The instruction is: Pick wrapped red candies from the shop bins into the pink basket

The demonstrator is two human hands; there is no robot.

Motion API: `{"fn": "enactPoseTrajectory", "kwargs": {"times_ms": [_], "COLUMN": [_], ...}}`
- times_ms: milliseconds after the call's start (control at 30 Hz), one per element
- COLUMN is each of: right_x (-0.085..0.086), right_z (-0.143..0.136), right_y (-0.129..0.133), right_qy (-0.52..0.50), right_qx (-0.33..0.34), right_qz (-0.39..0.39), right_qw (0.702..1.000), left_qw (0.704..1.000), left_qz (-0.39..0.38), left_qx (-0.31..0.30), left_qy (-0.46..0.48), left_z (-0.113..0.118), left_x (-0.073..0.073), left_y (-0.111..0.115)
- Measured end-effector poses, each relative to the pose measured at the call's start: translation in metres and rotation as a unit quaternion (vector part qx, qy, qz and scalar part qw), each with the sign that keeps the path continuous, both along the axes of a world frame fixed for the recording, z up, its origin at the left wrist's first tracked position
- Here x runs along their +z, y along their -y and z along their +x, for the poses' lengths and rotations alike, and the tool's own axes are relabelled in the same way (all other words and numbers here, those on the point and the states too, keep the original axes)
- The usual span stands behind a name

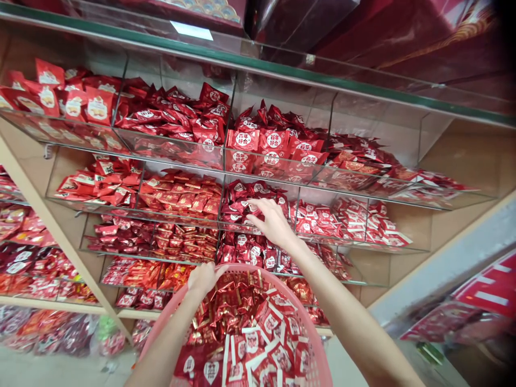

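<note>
My left hand (202,280) grips the far rim of a pink plastic basket (312,328), its thumb lying along the edge. Inside the basket are many small wrapped sweets: shiny red-and-gold packets (226,301), red-and-white packets (252,341) and a few dark red packets with white hearts (212,370). My right hand (274,221) reaches over the basket to a middle shelf, thumb and fingers apart, and nothing shows between them. It is in front of a compartment of dark red packets with white labels (237,188); whether its fingertips touch any is unclear.
Clear dividers split the glass shelves (266,172) into compartments of red packets. Large red packets (244,141) fill the row above my right hand. Dark red boxes (306,21) stand on the top shelf. A wooden upright (52,226) is at left, with bagged goods (60,333) below.
</note>
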State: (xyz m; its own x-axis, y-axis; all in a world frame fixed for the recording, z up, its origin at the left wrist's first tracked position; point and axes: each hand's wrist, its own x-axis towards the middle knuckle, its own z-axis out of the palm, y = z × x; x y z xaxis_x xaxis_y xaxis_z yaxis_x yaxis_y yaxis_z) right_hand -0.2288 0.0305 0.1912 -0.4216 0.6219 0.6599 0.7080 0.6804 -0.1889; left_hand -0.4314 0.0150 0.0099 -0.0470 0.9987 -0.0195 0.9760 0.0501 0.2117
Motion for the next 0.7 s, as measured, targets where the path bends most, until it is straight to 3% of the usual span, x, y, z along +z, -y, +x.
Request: {"fn": "enactPoseTrajectory", "kwargs": {"times_ms": [167, 300, 500, 600, 700], "right_x": [-0.014, -0.011, -0.007, -0.03, -0.076], "right_z": [0.001, 0.001, -0.003, -0.014, -0.029], "right_y": [-0.009, -0.008, 0.041, 0.075, 0.101], "right_qy": [0.066, 0.077, -0.069, -0.112, -0.102], "right_qx": [-0.035, -0.032, 0.008, 0.063, 0.094], "right_qz": [-0.007, -0.017, -0.015, -0.115, -0.255], "right_qw": [0.997, 0.996, 0.997, 0.985, 0.957], "left_qw": [1.0, 1.0, 1.0, 1.0, 1.0], "left_qz": [0.0, 0.007, -0.008, -0.019, -0.025], "left_qx": [-0.002, 0.001, 0.004, 0.003, -0.003], "left_qy": [-0.002, 0.0, 0.005, -0.002, -0.003], "left_z": [0.0, 0.001, 0.0, 0.0, 0.0], "left_x": [0.0, 0.002, 0.001, -0.001, -0.001], "left_y": [0.0, 0.0, -0.001, -0.003, -0.003]}}
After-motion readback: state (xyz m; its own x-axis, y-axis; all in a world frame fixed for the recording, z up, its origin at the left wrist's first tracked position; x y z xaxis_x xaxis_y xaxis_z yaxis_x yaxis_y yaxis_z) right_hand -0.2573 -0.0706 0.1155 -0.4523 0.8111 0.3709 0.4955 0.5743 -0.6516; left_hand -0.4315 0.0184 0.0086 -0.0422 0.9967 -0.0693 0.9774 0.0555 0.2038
